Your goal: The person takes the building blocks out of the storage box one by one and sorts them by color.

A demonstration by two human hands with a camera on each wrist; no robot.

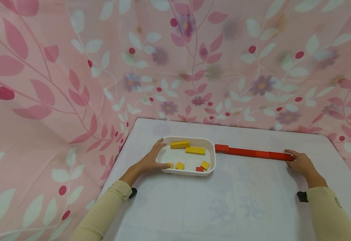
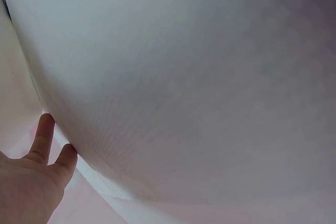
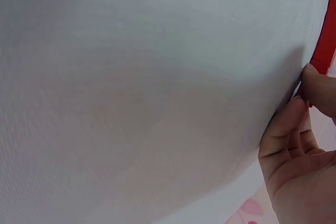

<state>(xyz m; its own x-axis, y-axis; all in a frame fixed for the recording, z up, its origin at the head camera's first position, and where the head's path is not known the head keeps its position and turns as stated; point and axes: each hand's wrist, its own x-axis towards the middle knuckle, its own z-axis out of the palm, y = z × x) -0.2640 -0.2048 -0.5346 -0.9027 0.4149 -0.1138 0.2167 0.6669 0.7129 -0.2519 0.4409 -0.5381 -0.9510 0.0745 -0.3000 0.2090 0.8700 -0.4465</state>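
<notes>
A white tray [image 1: 185, 160] stands on the table's left half, with several yellow blocks [image 1: 195, 151] and a small red block [image 1: 199, 169] in it. My left hand [image 1: 149, 160] spans the tray's left end, its thumb over the near rim by a partly hidden yellow cube. In the left wrist view, two straight fingers [image 2: 43, 137] touch the white surface. Red blocks [image 1: 248, 153] lie end to end in a long row, from the tray's right side across to my right hand [image 1: 301, 164]. Thumb and fingers there pinch the row's right-end block, partly covering it.
A white patterned cloth covers the table [image 1: 223, 201]. Behind and to the left hangs a pink floral curtain [image 1: 193, 67], meeting the table's back edge. A thicker red block [image 1: 221, 148] forms the row's left end, close beside the tray.
</notes>
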